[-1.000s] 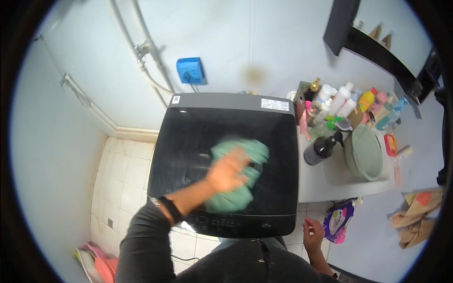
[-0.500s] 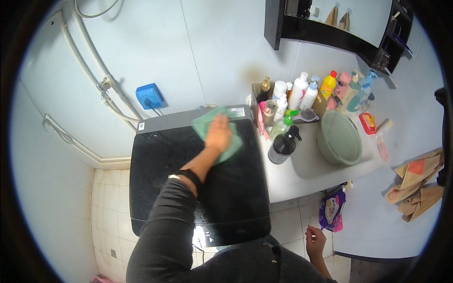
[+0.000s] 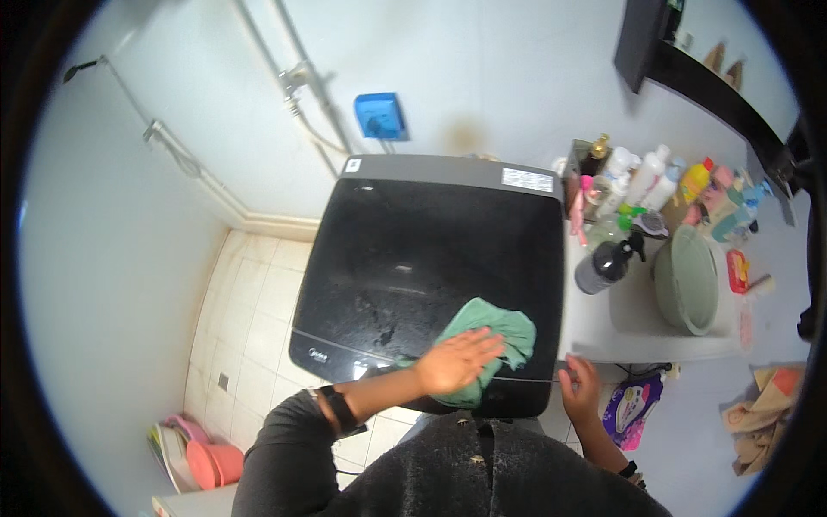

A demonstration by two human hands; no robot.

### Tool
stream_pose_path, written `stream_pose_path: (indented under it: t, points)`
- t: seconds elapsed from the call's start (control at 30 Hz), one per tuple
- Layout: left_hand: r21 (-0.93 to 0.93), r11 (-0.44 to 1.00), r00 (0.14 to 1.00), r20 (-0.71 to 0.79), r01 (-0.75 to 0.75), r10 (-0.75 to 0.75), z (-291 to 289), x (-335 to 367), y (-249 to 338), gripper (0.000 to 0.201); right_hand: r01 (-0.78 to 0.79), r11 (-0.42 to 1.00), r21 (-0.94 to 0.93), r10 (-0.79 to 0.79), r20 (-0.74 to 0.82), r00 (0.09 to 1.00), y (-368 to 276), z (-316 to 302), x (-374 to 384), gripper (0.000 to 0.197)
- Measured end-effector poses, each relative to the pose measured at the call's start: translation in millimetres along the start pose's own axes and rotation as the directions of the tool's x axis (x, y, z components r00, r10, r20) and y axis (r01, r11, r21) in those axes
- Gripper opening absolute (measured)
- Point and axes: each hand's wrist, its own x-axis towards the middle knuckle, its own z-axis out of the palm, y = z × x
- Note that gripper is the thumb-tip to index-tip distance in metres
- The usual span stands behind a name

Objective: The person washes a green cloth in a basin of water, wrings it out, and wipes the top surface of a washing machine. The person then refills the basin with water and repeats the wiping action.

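A green cloth (image 3: pixel 515 332) lies spread on the black lid of a washing machine (image 3: pixel 431 250), near its front right corner. My left hand (image 3: pixel 463 358) presses on the cloth with its fingers laid together over it, and part of the cloth shows below the palm. The forearm, with a black wristband, crosses the lid's front edge from the left. Beside the front right corner is my right hand (image 3: pixel 583 389), its fingers loosely bent and apart, holding nothing visible. Small wet-looking marks show on the lid left of the cloth.
To the right, a white washstand counter (image 3: pixel 620 332) carries a dark pump bottle (image 3: pixel 606 265), a pale green basin (image 3: pixel 689 284) and several toiletry bottles. A purple packet (image 3: pixel 633 409) hangs below it. A blue socket cover (image 3: pixel 379 115) is on the wall; pink tubs (image 3: pixel 214 464) stand lower left.
My left hand has drawn the green cloth from the lid's back edge toward the front right. My right hand has risen beside the machine's front corner. The view has shifted leftward.
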Motion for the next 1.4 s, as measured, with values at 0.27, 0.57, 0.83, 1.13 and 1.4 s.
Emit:
stream_pose_path:
  t: [0.27, 0.57, 0.83, 1.13, 1.4]
  points:
    - [-0.549, 0.359, 0.051, -0.496, 0.755, -0.867, -68.5, -201.9, -123.2, 0.041, -0.224, 0.974, -0.034, 0.227, 0.135, 0.965, -7.3, 29.2, 36.2, 0.054]
    - [-0.661, 0.589, -0.116, -0.614, -0.465, -0.78, -209.0, -284.3, -104.8, 0.047, -0.302, 0.551, 0.778, 0.214, 0.217, 0.952, -104.6, -65.9, 138.4, 0.032]
    - [-0.794, 0.449, -0.022, -0.483, -0.41, -0.875, -216.5, -252.1, -114.3, 0.054, -0.421, 0.868, 0.264, 0.375, 0.206, 0.904, -42.7, -22.8, 79.8, 0.049]
    - [-0.476, 0.647, 0.464, -0.454, 0.596, -0.761, -95.1, -147.6, -162.8, 0.044, -0.4, 0.889, 0.222, 0.351, 0.229, 0.908, 13.9, 20.5, 57.4, 0.052]
    - [-0.36, 0.818, 0.753, -0.34, 0.449, -0.563, -46.1, -38.3, -80.0, 0.037, -0.286, 0.955, 0.075, 0.26, 0.247, 0.933, 5.8, 12.3, 62.9, 0.049]
